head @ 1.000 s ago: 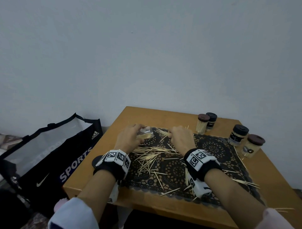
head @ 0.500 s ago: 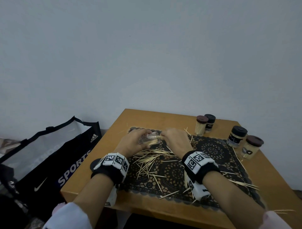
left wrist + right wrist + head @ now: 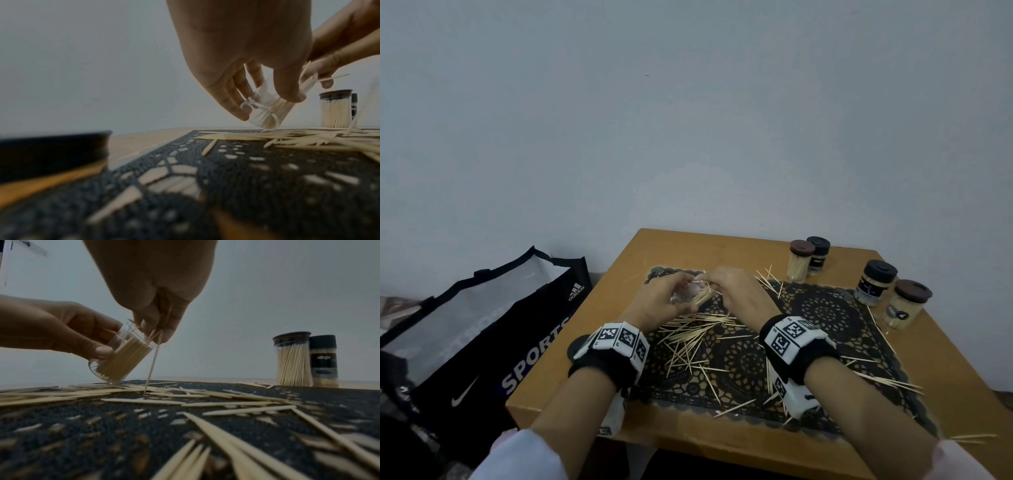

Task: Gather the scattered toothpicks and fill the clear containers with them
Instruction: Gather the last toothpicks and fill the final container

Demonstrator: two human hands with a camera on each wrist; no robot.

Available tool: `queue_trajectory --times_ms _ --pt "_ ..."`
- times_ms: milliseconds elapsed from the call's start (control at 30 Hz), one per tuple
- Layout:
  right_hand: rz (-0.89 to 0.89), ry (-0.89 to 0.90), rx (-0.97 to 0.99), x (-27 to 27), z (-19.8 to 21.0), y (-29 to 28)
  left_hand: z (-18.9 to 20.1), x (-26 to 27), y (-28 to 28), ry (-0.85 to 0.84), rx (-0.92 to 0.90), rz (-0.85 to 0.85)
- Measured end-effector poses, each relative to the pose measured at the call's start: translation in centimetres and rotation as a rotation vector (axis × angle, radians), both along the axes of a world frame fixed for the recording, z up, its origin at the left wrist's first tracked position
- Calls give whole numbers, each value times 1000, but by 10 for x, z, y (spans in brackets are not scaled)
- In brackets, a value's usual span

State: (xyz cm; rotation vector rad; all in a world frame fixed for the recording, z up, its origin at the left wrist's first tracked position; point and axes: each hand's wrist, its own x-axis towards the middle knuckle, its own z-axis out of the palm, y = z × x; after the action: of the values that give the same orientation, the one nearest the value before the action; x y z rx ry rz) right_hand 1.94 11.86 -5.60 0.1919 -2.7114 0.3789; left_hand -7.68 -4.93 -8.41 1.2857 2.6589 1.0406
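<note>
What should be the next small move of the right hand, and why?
Probably the right hand should push its pinched toothpicks deeper into the jar, then let go. The left hand holds the jar tilted, mouth toward the right fingers, and the picks are only at the mouth. One pick hangs outside the jar, down to the mat, so it may need lifting in first.
</note>
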Motion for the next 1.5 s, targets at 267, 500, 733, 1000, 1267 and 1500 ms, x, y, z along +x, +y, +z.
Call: queue_trajectory --times_ms 267,500,733,1000,1267,1500 --pt "-46 52 -2 5 3 0 1 3 0 -23 0 -47" --pt "-106 109 -28 7 4 0 4 6 1 -23 13 -72" --pt "-79 35 -47 2 2 1 2 3 1 -40 20 -63" --pt "-87 38 -120 0 -1 3 2 1 -1 51 61 59" --pt "-40 95 -143 1 1 5 3 3 -1 52 7 9" --pt "51 268 -129 1 1 4 5 8 0 -12 66 -41"
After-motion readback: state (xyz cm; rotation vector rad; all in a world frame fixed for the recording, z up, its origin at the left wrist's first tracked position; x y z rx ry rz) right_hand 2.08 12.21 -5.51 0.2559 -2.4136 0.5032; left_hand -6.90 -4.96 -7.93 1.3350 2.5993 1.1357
